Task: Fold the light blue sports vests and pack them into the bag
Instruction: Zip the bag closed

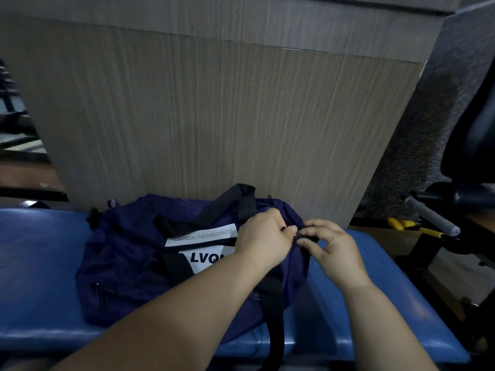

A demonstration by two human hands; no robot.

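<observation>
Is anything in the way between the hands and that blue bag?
Nothing visible. The left hand and right hand pinch at one end of the bag. Its black straps lie across the top; no vests show.

A blue padded bench is seen across the foreground, backed by a tall wood-grain panel. At the right, a grey-wrapped bar is carried on a black frame, and yellow-handled tools are laid near it.

Logo on bag: only LVQ shows, rest under left hand; label print too small to read; spot pinched between left hand and right hand hidden; chair cut off, right edge.
</observation>
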